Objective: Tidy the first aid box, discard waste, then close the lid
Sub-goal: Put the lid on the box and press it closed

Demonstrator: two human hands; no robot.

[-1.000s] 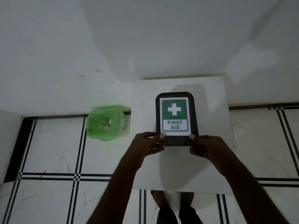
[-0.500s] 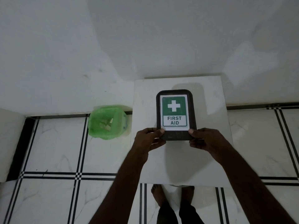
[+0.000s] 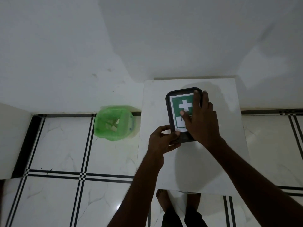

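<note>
The first aid box point(image 3: 173, 102) is a dark, rounded box with a green and white cross label on its lid. It lies shut on a small white table point(image 3: 157, 95). My left hand point(image 3: 162, 140) grips the box's near left corner, thumb on the lid. My right hand point(image 3: 201, 117) lies flat on top of the lid with fingers spread, covering most of the label's right side and reaching the far edge.
A small bin lined with a green bag point(image 3: 114, 123) stands on the tiled floor left of the table, with scraps inside. A white wall rises behind the table. My bare feet point(image 3: 162, 200) show below the table's near edge.
My right hand left the box's near right corner and moved up onto the lid, fingers spread flat. My left hand stays at the near left corner.
</note>
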